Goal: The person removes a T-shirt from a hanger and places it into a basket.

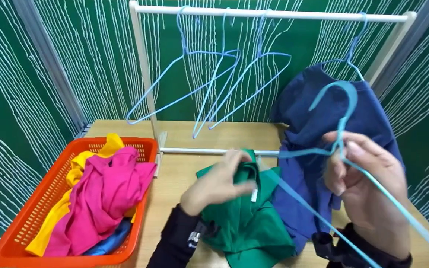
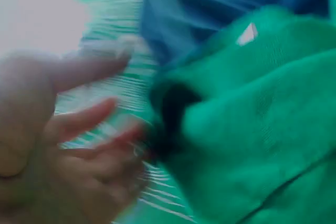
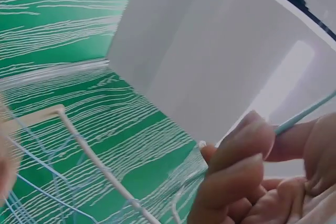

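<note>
My right hand [image 1: 371,178] pinches a light blue clothes hanger [image 1: 343,123] just below its hook; the hanger's lower bar slants in front of the green garment. In the right wrist view, the curled right fingers [image 3: 236,166] hold the hanger's wire. Blurred, my left hand [image 1: 218,182] is over the neck opening of a green shirt [image 1: 248,219] with a white label. In the left wrist view, the left hand [image 2: 79,145] has thumb and fingers spread beside the dark neck opening of that shirt [image 2: 257,108]; whether the fingertips touch it I cannot tell.
A white rack [image 1: 274,14] carries several blue hangers. From the rightmost one hangs a navy shirt [image 1: 311,100]. An orange basket [image 1: 4,245] at left holds a pink garment [image 1: 102,197], a yellow garment [image 1: 50,227] and something blue [image 1: 112,240]. Beneath is a wooden table [image 1: 173,193].
</note>
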Demonstrator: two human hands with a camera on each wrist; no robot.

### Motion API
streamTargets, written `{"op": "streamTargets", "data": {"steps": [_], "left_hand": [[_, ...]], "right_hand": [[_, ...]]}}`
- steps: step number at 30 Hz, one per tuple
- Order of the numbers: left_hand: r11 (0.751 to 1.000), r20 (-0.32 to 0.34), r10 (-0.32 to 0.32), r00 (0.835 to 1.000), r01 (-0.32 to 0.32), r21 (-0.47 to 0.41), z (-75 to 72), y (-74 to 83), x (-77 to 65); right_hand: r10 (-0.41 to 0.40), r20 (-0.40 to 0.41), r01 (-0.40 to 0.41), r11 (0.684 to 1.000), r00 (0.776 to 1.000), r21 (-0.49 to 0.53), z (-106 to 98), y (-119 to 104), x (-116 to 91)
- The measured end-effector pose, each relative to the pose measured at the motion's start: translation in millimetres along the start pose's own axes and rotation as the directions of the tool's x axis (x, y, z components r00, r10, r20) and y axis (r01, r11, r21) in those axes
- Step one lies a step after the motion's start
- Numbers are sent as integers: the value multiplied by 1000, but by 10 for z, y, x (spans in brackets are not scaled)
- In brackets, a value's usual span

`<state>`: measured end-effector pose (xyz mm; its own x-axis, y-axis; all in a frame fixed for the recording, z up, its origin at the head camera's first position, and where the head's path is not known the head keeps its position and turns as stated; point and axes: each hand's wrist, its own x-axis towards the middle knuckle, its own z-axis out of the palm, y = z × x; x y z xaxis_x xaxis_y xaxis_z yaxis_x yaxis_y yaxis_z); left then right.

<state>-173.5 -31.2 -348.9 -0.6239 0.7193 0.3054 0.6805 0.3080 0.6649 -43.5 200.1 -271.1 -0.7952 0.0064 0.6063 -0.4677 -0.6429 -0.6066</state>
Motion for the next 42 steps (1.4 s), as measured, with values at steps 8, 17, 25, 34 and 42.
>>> {"op": "streamTargets", "data": {"steps": [8, 17, 25, 34, 42], "left_hand": [[839, 391, -489, 779, 298, 456, 823, -376, 78], [827, 243, -424, 872, 264, 496, 907, -460, 161], [882, 154, -222, 963, 132, 452, 654, -553, 179], [933, -76, -79, 994, 100, 347, -34, -82, -3], [947, -198, 93, 976, -25, 321, -376, 438, -233]], "right_hand": [[-60, -34, 59, 998, 998, -15, -112, 0, 83], [106, -61, -107, 994, 993, -21, -363, 167, 317], [96, -69, -102, 990, 993, -94, -468, 233, 362], [199, -112, -215, 964, 973, -153, -566, 281, 828], [164, -270, -225, 951, 949, -211, -429, -38, 1596]]}}
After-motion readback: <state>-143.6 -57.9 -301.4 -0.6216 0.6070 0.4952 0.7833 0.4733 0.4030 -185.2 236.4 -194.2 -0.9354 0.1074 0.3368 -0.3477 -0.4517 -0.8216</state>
